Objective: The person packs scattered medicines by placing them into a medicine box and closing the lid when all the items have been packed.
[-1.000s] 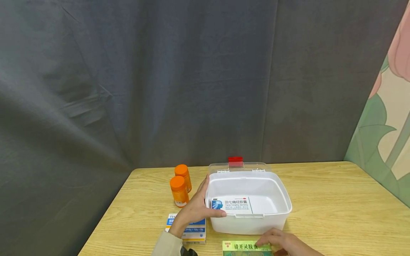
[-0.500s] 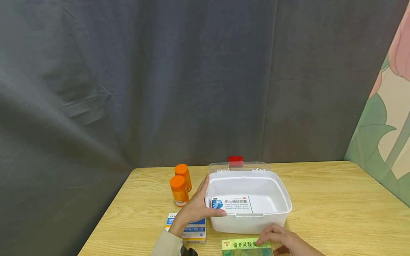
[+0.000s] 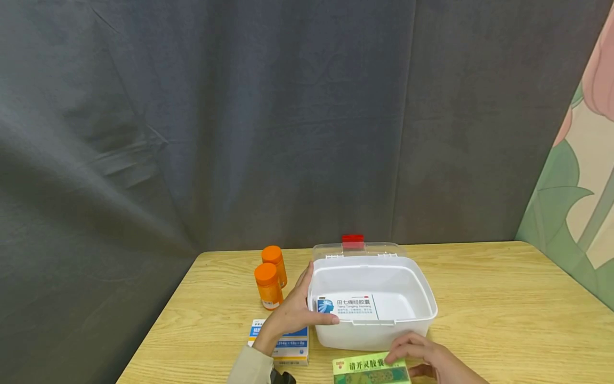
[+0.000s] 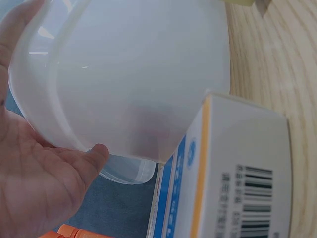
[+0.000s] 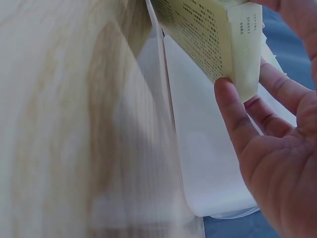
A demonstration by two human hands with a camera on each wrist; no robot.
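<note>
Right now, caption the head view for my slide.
Left grip on the white bin, right grip on the green box in front of it.

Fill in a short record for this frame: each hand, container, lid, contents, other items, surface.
left hand: grips left side of white container
right hand: holds green box at its right end, outside the container
lid: clear, open at the back, red clasp
contents: white box
other items: two orange bottles, blue-and-white box
surface: wood-grain table
</note>
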